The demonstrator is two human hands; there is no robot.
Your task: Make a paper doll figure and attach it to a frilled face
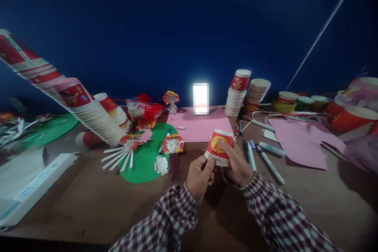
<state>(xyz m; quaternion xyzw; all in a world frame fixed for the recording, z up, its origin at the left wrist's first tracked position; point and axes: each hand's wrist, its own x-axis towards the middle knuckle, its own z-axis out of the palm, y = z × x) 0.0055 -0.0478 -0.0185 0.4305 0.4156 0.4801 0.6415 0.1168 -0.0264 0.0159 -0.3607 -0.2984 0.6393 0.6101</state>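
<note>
Between my two hands is a red paper cup (211, 146) with a yellow round emblem, held tilted above the table. My left hand (199, 175) pinches its pale lower edge, thumb on the front. Around its right side wraps my right hand (239, 164), with fingers over the red face; the fingers behind the cup are hidden. To the left of my hands lies a paper figure (173, 144) with a red and yellow fringed head, partly on a green paper sheet (138, 175). Pink paper (197, 126) spreads behind the cup.
Tall stacks of paper cups lean at left (97, 120) and stand behind at right (235, 100). Several markers (270, 164) lie right of my hands. A white power strip (38, 189) rests at far left. A bright screen (201, 98) stands at the back, before a dark blue wall.
</note>
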